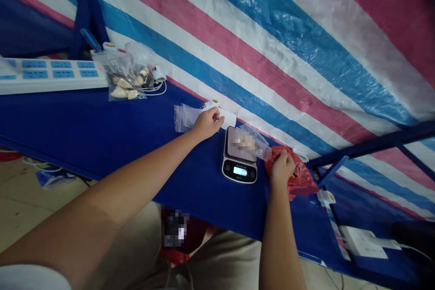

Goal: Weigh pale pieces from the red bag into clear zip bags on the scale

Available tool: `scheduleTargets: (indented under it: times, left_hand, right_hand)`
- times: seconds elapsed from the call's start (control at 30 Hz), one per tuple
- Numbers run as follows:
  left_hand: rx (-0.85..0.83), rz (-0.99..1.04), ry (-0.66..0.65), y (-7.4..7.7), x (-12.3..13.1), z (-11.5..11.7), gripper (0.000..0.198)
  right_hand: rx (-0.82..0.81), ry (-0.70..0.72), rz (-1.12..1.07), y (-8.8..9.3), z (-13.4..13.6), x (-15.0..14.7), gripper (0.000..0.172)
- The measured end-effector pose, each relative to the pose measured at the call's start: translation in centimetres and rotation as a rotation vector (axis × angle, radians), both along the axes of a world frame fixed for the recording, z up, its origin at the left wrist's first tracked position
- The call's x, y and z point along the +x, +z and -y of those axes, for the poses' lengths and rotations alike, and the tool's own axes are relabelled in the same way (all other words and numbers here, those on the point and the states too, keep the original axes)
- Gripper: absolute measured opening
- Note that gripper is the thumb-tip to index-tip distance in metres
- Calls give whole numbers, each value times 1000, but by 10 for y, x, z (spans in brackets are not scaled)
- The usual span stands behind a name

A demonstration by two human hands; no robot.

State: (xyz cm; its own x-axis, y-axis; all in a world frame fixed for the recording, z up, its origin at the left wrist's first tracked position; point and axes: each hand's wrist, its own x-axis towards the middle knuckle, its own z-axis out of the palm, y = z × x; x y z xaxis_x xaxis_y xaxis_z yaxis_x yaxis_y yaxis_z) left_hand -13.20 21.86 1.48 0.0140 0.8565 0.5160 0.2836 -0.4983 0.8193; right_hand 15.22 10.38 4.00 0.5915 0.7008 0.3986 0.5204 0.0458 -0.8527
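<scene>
My left hand (208,123) is closed, its fingers curled over a white piece of paper or card (228,118) and beside flat clear zip bags (186,117). Whatever its fingers may hold is hidden. To its right stands a small digital kitchen scale (239,170) with a lit display. On the scale's plate lies a clear bag (261,144) with pale contents (245,141), blurred out. My right hand (282,167) has its fingers curled into the red plastic bag (304,180) right of the scale; the fingertips are partly hidden.
A white power strip (54,74) lies at the left end of the blue table (84,131), with filled clear bags (125,84) beside it. Striped sheeting (238,45) hangs behind. A white box with cable (363,241) sits lower right.
</scene>
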Motion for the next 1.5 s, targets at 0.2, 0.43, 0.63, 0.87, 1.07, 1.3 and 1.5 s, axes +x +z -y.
scheduleTargets:
  times: [0.2, 0.43, 0.63, 0.87, 1.07, 1.3, 1.5]
  left_hand:
    - [137, 67, 89, -5, 2, -3, 40]
    - [133, 106, 169, 9, -1, 6, 41]
    - [10, 69, 97, 11, 4, 5, 58]
    - [-2, 35, 77, 3, 4, 5, 50]
    - [19, 135, 80, 1, 1, -3, 16]
    - [-20, 119, -14, 2, -3, -2, 22]
    - [-73, 118, -139, 3, -5, 0, 20]
  right_hand:
    - [33, -125, -102, -22, 0, 0, 32]
    - [145, -216, -209, -18, 2, 1, 55]
    - [104, -180, -167, -22, 2, 3, 43]
    - [225, -108, -160, -26, 0, 1, 6]
    - [329, -80, -405, -17, 5, -1, 7]
    - [176, -8, -594, -7, 7, 4, 8]
    - [104, 78, -655, -2, 9, -4, 13]
